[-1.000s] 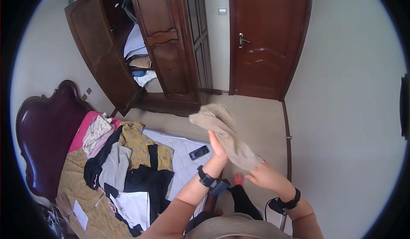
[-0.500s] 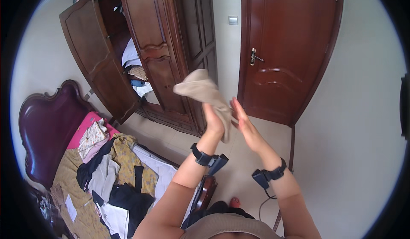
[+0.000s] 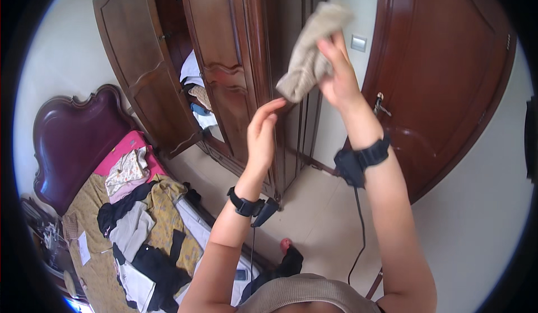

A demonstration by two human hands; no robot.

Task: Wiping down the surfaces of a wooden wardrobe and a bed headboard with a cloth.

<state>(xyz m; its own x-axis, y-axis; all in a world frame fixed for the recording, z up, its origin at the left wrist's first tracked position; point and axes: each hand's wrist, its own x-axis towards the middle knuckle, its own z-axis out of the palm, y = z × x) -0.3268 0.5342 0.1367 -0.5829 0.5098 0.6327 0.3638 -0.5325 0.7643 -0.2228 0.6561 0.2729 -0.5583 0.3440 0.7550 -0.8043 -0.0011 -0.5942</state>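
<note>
A folded beige cloth (image 3: 312, 55), slightly blurred, is held up in front of the tall wardrobe's side. My right hand (image 3: 340, 75) grips it, with the thumb across the near face and the other fingers mostly behind the fabric. Just below the cloth's lower left corner, my left hand (image 3: 262, 136) is raised with its fingers extended and nothing in it. Its fingertips are very close to that corner; whether they touch it I cannot tell. A black strap with a small device sits on each of my forearms.
A dark wooden wardrobe (image 3: 221, 44) has one door (image 3: 137, 61) swung open, with clothes (image 3: 193, 72) inside. At left is a bed (image 3: 84, 139) with scattered garments (image 3: 159, 274) and a phone (image 3: 241, 274). A reddish-brown door (image 3: 448, 72) stands at right beside a wall switch (image 3: 358, 43).
The cloth has gone from my left hand to my right hand and has moved up and to the right. My left hand has come away from it. The view has shifted too.
</note>
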